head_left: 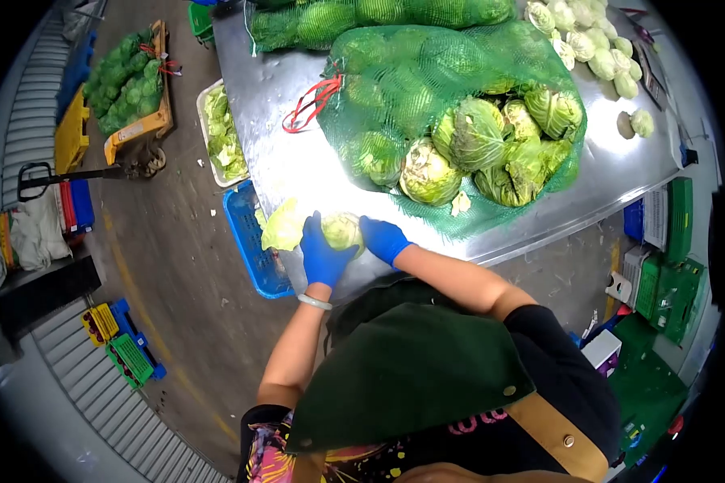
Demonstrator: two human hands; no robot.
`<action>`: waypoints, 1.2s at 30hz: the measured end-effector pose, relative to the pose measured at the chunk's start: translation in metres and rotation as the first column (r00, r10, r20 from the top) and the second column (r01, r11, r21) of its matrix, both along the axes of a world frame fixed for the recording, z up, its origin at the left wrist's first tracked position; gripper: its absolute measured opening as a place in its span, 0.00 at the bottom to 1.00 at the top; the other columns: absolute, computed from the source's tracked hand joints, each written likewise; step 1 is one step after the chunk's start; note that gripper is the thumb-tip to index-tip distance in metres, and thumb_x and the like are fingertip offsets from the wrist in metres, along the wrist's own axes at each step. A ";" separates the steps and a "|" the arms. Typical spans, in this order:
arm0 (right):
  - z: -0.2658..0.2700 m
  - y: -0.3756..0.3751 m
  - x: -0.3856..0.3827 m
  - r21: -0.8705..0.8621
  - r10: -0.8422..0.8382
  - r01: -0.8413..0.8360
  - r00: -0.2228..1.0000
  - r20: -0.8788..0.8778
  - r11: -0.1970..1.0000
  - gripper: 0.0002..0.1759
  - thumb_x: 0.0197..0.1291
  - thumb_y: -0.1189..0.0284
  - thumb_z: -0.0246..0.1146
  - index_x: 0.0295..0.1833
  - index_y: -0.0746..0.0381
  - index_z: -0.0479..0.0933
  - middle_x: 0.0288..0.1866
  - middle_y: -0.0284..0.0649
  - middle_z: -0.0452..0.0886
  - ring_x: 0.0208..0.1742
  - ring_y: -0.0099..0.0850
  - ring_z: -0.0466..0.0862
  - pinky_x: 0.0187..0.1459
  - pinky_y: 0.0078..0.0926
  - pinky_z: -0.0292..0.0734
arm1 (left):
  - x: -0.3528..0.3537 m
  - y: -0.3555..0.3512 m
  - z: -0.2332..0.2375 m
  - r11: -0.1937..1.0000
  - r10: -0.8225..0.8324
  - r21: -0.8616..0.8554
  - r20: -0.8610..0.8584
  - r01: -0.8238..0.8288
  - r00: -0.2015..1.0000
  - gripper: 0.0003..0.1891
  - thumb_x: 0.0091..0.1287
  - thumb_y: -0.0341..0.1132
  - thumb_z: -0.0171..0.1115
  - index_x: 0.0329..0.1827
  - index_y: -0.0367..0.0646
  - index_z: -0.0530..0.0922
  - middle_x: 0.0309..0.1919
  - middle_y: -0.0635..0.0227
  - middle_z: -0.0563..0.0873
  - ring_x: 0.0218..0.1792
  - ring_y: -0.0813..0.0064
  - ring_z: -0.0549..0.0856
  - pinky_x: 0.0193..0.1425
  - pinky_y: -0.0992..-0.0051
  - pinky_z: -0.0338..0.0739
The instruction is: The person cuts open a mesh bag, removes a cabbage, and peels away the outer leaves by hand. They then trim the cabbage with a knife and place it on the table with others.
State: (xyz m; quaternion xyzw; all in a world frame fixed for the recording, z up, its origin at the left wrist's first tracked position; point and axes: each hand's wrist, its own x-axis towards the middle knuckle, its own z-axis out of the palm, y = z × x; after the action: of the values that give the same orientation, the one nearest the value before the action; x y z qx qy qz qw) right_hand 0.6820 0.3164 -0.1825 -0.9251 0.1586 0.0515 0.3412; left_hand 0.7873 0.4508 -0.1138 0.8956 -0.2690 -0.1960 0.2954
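Observation:
Between my two blue-gloved hands a pale green cabbage [343, 230] is held at the near edge of the metal table [282, 173]. My left hand [322, 251] wraps round its left side, and my right hand [383, 240] presses on its right side. Just left of my left hand lies a loose cabbage leaf [283, 226]. Beyond my hands, a green mesh sack [411, 84] is spread open, with several whole cabbages [477, 135] showing at its mouth. A red tie [312, 105] hangs from the sack's left end.
Below the table's left edge stand a blue basket [246, 233] and a white tray of leaves [224, 133]. More sacked cabbages [381, 11] lie at the back. Several trimmed cabbages [600, 50] are piled at the far right. A pallet jack handle [64, 175] stands on the floor at left.

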 end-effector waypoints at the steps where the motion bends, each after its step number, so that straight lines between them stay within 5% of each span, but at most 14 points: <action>1: 0.004 0.004 -0.005 -0.014 -0.024 0.024 0.999 0.041 1.000 0.12 0.70 0.73 0.47 0.52 0.66 0.70 0.37 0.53 0.85 0.36 0.52 0.86 0.37 0.46 0.82 | -0.001 0.002 0.000 1.000 -0.022 -0.002 0.012 0.022 1.000 0.60 0.40 0.39 0.85 0.77 0.39 0.56 0.70 0.45 0.66 0.69 0.45 0.69 0.73 0.56 0.66; 8: 0.005 0.015 -0.034 -0.047 -0.091 0.091 0.996 0.004 0.995 0.11 0.69 0.74 0.48 0.52 0.65 0.70 0.36 0.54 0.84 0.35 0.50 0.86 0.37 0.46 0.82 | -0.023 0.005 0.001 0.998 -0.015 0.061 0.009 0.015 1.000 0.59 0.44 0.47 0.83 0.79 0.47 0.56 0.75 0.45 0.60 0.73 0.44 0.62 0.76 0.54 0.61; 15: -0.034 0.009 -0.064 0.057 -0.102 0.108 0.989 -0.105 0.993 0.16 0.69 0.69 0.49 0.57 0.61 0.74 0.41 0.55 0.84 0.38 0.52 0.86 0.41 0.49 0.81 | -0.029 0.055 -0.024 0.981 0.014 -0.195 0.066 -0.001 0.998 0.60 0.39 0.38 0.85 0.77 0.36 0.56 0.71 0.51 0.67 0.72 0.54 0.67 0.77 0.60 0.61; 18: -0.032 -0.003 -0.099 0.163 -0.174 0.203 0.969 -0.176 0.966 0.14 0.67 0.65 0.55 0.53 0.58 0.74 0.39 0.55 0.85 0.40 0.53 0.85 0.43 0.52 0.79 | -0.043 0.102 -0.042 0.852 0.157 -0.429 -0.335 -0.299 0.929 0.56 0.46 0.34 0.84 0.77 0.38 0.56 0.71 0.56 0.67 0.70 0.61 0.70 0.74 0.63 0.67; 19: -0.019 -0.009 -0.097 0.210 -0.176 0.249 0.933 -0.315 0.946 0.15 0.68 0.63 0.55 0.55 0.58 0.75 0.38 0.55 0.85 0.41 0.54 0.85 0.45 0.50 0.79 | -0.048 0.097 -0.023 0.851 0.172 -0.423 -0.338 -0.312 0.925 0.56 0.46 0.34 0.84 0.77 0.38 0.56 0.71 0.56 0.67 0.70 0.61 0.70 0.74 0.63 0.67; 21: 0.014 -0.009 -0.091 0.418 -0.202 0.338 0.919 -0.338 0.843 0.16 0.70 0.60 0.57 0.55 0.57 0.77 0.39 0.52 0.85 0.41 0.52 0.85 0.47 0.44 0.79 | -0.060 0.080 0.008 0.483 0.428 -0.132 -0.827 -0.866 0.365 0.56 0.46 0.29 0.83 0.78 0.40 0.55 0.69 0.55 0.68 0.68 0.62 0.71 0.69 0.66 0.73; 22: 0.028 -0.006 -0.082 0.506 -0.224 0.361 0.923 -0.313 0.783 0.17 0.71 0.59 0.58 0.57 0.57 0.78 0.41 0.51 0.85 0.43 0.50 0.85 0.49 0.41 0.80 | -0.060 0.078 0.002 0.470 0.431 -0.134 -0.828 -0.872 0.359 0.56 0.46 0.29 0.83 0.78 0.40 0.55 0.69 0.55 0.68 0.68 0.62 0.71 0.69 0.66 0.73; 23: 0.038 -0.001 -0.073 0.502 -0.214 0.351 0.926 -0.310 0.791 0.17 0.71 0.59 0.58 0.57 0.57 0.78 0.41 0.51 0.85 0.43 0.50 0.85 0.49 0.41 0.80 | -0.058 0.074 -0.006 0.550 0.443 -0.223 -0.739 -0.805 0.508 0.55 0.47 0.28 0.83 0.78 0.41 0.55 0.69 0.55 0.69 0.68 0.62 0.72 0.68 0.66 0.74; 25: 0.058 0.004 -0.055 0.506 -0.202 0.157 0.979 0.035 0.848 0.20 0.71 0.58 0.59 0.63 0.54 0.78 0.53 0.47 0.84 0.50 0.43 0.85 0.55 0.36 0.78 | -0.049 0.077 -0.017 0.714 0.300 -0.333 -0.650 -0.616 0.698 0.55 0.46 0.27 0.82 0.78 0.42 0.56 0.68 0.55 0.69 0.67 0.62 0.72 0.67 0.66 0.75; 26: 0.069 0.002 -0.048 0.497 -0.189 0.147 0.981 0.035 0.855 0.20 0.71 0.58 0.59 0.63 0.54 0.78 0.53 0.47 0.84 0.50 0.43 0.85 0.55 0.36 0.78 | -0.043 0.081 -0.021 0.702 0.302 -0.340 -0.654 -0.626 0.693 0.55 0.46 0.27 0.82 0.78 0.42 0.56 0.68 0.55 0.69 0.67 0.62 0.72 0.67 0.66 0.75; 29: 0.083 -0.007 -0.027 0.434 -0.035 -0.064 0.976 0.217 0.899 0.24 0.68 0.62 0.62 0.69 0.50 0.75 0.63 0.44 0.79 0.57 0.39 0.82 0.60 0.35 0.76 | -0.023 0.087 -0.047 0.867 -0.080 -0.408 -0.682 -0.287 0.727 0.57 0.45 0.29 0.84 0.78 0.43 0.56 0.67 0.55 0.71 0.68 0.62 0.72 0.69 0.66 0.74; 32: 0.076 -0.008 -0.028 0.507 0.035 -0.046 0.999 0.030 0.861 0.26 0.66 0.62 0.64 0.70 0.50 0.75 0.60 0.44 0.80 0.56 0.39 0.82 0.60 0.35 0.76 | -0.024 0.069 -0.026 0.826 0.039 -0.373 -0.710 -0.423 0.703 0.60 0.46 0.30 0.84 0.80 0.40 0.50 0.70 0.53 0.67 0.70 0.62 0.70 0.72 0.64 0.72; 33: 0.059 -0.009 -0.028 0.506 -0.014 -0.047 0.993 0.117 0.861 0.27 0.65 0.62 0.65 0.70 0.50 0.74 0.58 0.45 0.80 0.53 0.39 0.82 0.58 0.34 0.76 | -0.028 0.066 -0.035 0.816 0.040 -0.382 -0.712 -0.433 0.701 0.60 0.46 0.30 0.84 0.80 0.40 0.50 0.70 0.53 0.67 0.70 0.62 0.70 0.72 0.64 0.72; 36: 0.065 -0.008 -0.020 0.400 -0.040 0.031 0.999 0.014 0.916 0.28 0.65 0.62 0.65 0.71 0.50 0.74 0.56 0.45 0.80 0.51 0.38 0.83 0.56 0.33 0.77 | -0.058 0.057 -0.055 0.599 0.304 -0.425 -0.664 -0.679 0.684 0.60 0.47 0.30 0.83 0.80 0.38 0.48 0.71 0.52 0.64 0.71 0.62 0.68 0.71 0.65 0.73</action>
State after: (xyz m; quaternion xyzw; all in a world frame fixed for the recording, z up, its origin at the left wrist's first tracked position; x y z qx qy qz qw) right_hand 0.6621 0.3087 -0.1174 -0.8334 0.1578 0.0667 0.5255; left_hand 0.7297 0.5076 -0.1689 0.6850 0.0432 -0.2345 0.6884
